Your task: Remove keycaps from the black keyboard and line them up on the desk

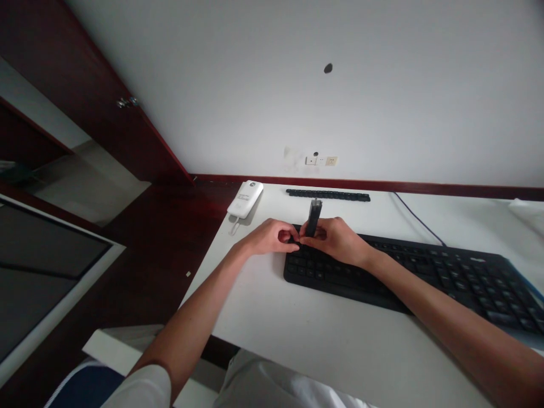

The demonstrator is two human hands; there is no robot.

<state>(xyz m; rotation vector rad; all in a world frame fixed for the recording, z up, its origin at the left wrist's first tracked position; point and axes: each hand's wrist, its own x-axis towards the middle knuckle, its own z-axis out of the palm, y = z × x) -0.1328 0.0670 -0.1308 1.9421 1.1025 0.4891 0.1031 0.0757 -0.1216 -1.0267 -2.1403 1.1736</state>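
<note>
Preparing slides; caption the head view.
Left hand and right hand close together at a black keyboard, the right holding a dark stick.

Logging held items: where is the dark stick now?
Near the centre of the head view, the dark stick is held roughly upright in the right hand, beside the left hand, at the left end of the black keyboard.

Left arm (208, 306) slanting in from near left, right arm (429, 294) from near right; left grip (272, 237) curled, right grip (339, 241) pinched, both close together.
</note>
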